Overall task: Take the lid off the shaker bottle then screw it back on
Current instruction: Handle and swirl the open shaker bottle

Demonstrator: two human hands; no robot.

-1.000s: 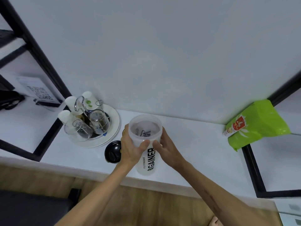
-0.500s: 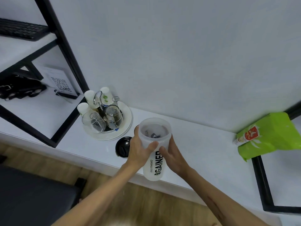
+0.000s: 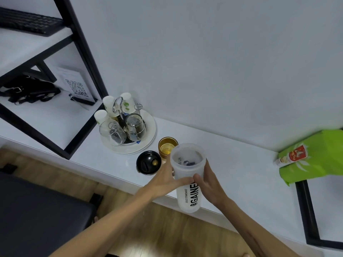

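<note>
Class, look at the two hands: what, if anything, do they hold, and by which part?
Both the left hand and right hand hold the open shaker bottle around its upper body, below the rim. The lid lies unheld on the counter.

Office nook — keyboard [image 3: 27, 23], QR sign [image 3: 75, 88], glasses tray [image 3: 148, 138].

We see two bare forearms, no sleeves, watch or rings. Our left hand [image 3: 163, 180] and right hand [image 3: 210, 184] are ungloved, with slim fingers and short nails.
</note>
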